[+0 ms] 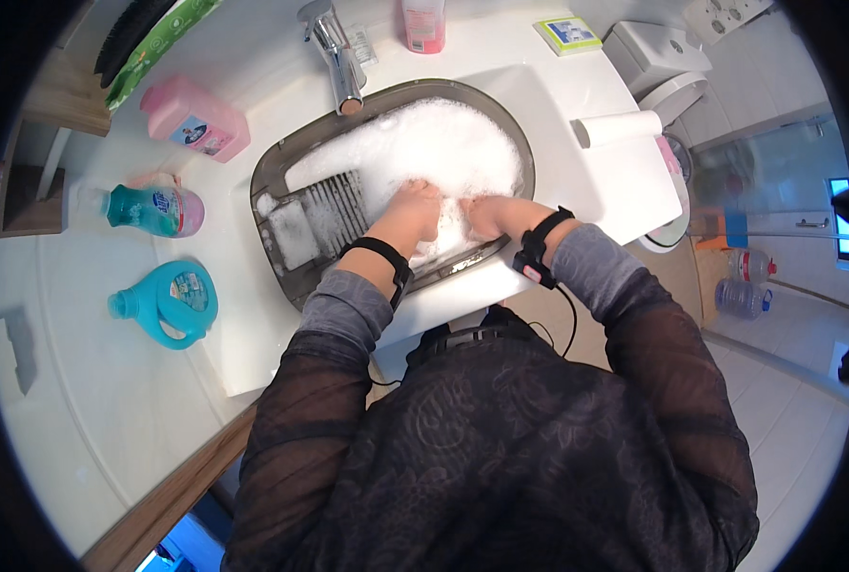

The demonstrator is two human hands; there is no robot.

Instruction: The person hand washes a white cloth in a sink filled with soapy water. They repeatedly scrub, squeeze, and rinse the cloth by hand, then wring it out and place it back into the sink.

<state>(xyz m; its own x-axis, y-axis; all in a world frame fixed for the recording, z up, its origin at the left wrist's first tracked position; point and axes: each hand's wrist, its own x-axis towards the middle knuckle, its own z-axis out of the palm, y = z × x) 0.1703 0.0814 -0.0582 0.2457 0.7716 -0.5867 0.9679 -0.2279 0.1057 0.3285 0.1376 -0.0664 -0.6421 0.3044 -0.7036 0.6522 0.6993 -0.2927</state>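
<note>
A grey plastic washbasin [524, 154] with a ribbed washboard [335, 207] at its left end sits in the white sink. Thick white suds [438, 139] fill much of it. My left hand [418, 204] is in the foam just right of the ribs, its fingers partly covered. Close by on the right, my right hand [483, 214] is also in the suds, fingertips hidden. Whether either hand holds anything under the foam cannot be told. A white bar-like block [294, 232], partly foamy, lies on the basin's flat part beside the ribs. Both wrists wear black straps.
A chrome faucet [342, 71] reaches over the basin's back rim. Left of the sink stand a pink jug [195, 121], a green-capped bottle [156, 211] and a teal detergent jug [181, 304]. A pink bottle [424, 25] stands behind; a white roll [621, 129] lies on the right counter.
</note>
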